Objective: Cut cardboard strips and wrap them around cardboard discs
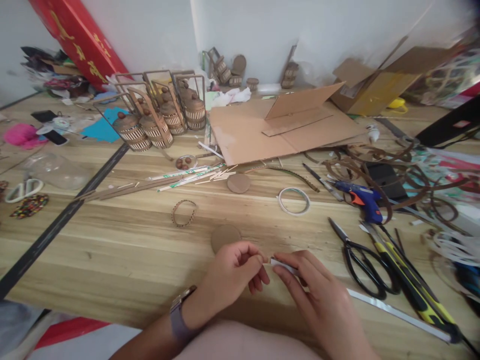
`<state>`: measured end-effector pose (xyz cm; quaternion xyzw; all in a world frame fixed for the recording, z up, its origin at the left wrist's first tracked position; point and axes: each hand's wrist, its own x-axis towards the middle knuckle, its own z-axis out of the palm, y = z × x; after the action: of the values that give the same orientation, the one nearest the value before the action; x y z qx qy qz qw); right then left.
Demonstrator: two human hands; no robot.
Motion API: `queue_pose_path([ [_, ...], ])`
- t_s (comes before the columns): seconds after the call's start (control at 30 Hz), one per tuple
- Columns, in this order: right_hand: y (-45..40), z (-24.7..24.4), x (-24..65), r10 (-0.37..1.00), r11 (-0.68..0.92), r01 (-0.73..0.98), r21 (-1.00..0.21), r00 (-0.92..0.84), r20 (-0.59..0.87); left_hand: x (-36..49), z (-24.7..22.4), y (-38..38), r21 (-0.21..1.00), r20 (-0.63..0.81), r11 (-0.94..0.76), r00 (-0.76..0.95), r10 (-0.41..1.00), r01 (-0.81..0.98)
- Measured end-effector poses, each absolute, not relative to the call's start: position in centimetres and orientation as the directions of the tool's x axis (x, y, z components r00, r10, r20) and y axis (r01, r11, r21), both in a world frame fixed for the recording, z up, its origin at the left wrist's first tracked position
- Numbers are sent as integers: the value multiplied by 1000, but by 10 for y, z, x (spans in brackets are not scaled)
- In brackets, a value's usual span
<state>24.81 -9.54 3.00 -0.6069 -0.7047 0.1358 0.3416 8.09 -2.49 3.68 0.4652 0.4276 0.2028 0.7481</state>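
Observation:
My left hand [238,267] pinches the end of a small pale stick [266,261] between thumb and finger, in front of my body. My right hand [318,290] holds a narrow white strip [284,265], whose tip meets or nearly meets the stick. A long whitish strip [397,312] comes out on the other side of my right hand; whether it is the same piece is hidden. Just beyond my left hand lies a round cardboard disc [225,237]. Black-handled scissors [365,265] lie to the right of my right hand.
A tape roll [294,201], a beaded ring [183,213], a second disc [238,183] and short sticks [221,174] lie ahead. A blue glue gun [362,197] and yellow-black tools [408,280] are at right. Small lidded baskets [155,125] and cardboard [262,130] stand behind.

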Motion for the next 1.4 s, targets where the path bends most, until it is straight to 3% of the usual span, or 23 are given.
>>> queue_pose_path([
  [0.27, -92, 33, 246, 925, 308, 768, -561, -104, 366, 80, 36, -26, 844, -446, 535, 591, 672, 29],
  [0.73, -94, 42, 249, 939, 308, 750, -586, -141, 312, 78, 38, -26, 840, -476, 532, 619, 625, 108],
  [0.93, -94, 40, 250, 940, 321, 733, -600, -168, 297, 80, 36, -28, 823, -456, 566, 652, 606, 50],
  [1.17, -95, 41, 244, 868, 319, 827, -463, -58, 494, 82, 32, -29, 830, -468, 555, 596, 653, 43],
  [1.4, -94, 44, 235, 882, 309, 832, -460, -70, 466, 83, 32, -32, 869, -455, 482, 557, 695, 109],
])
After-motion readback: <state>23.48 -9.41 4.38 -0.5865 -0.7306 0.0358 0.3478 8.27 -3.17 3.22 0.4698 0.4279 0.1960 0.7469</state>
